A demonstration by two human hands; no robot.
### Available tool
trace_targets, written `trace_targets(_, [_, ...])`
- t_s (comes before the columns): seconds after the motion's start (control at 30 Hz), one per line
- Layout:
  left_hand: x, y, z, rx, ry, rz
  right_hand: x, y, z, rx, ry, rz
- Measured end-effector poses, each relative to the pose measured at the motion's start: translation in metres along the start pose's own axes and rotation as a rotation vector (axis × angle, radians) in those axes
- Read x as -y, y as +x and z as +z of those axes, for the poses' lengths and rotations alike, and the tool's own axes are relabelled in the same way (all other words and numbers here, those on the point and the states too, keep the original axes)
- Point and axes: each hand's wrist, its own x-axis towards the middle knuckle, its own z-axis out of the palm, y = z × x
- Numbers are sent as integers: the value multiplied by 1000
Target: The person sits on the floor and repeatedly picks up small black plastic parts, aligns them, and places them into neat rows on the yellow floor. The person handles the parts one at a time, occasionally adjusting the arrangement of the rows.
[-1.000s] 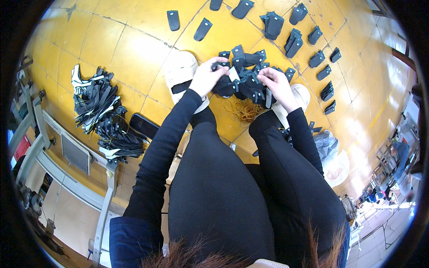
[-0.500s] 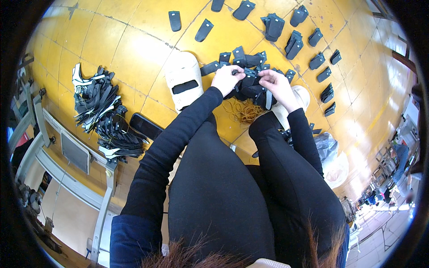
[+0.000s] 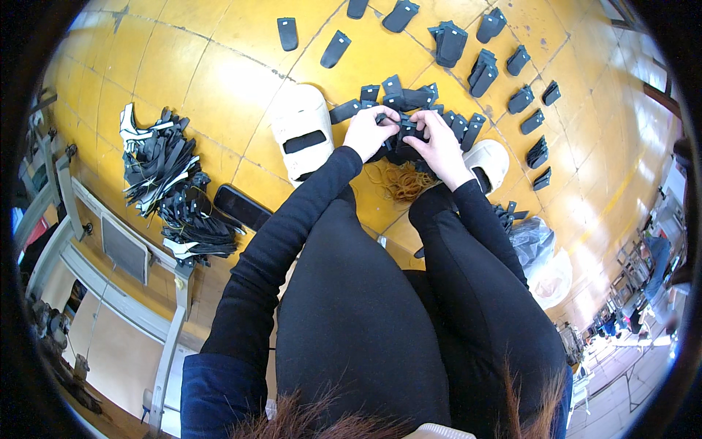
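My left hand (image 3: 371,134) is closed in a pinch at the left side of a small stack of black pieces (image 3: 411,129) with rounded ends. At the right side of that stack, my right hand (image 3: 437,146) pinches with its thumb and fingers. The fingers partly cover the stack. Just beyond my hands, more black pieces (image 3: 418,98) with small pale labels lie heaped on the floor. Below the stack is a tangle of tan rubber bands (image 3: 401,181).
Cream slip-on shoes (image 3: 303,110) are on my feet. Bundled black and white strips (image 3: 157,168) and a dark phone (image 3: 241,207) lie at the left. Several stacks of black pieces (image 3: 451,45) spread far right. A clear plastic bag (image 3: 532,238) sits beside my right leg.
My right hand has moved left toward my left hand, and its fingers have closed on the black stack. More of the right shoe now shows. My left hand has barely moved.
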Motion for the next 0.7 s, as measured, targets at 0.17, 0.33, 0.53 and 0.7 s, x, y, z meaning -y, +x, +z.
trace_targets(0.17, [6,0,2,-39,-196,-33,-8,-1,4,-33,-6,-147])
trace_targets(0.33, [4,1,-1,-28,-184,34,0,-7,5,-60,78,-80])
trace_targets(0.53, [-8,-8,-6,3,-411,-314,5,-4,5,-150,102,-141])
trace_targets(0.7, [-6,-9,-10,-25,-462,-270,2,3,5,-181,58,-326])
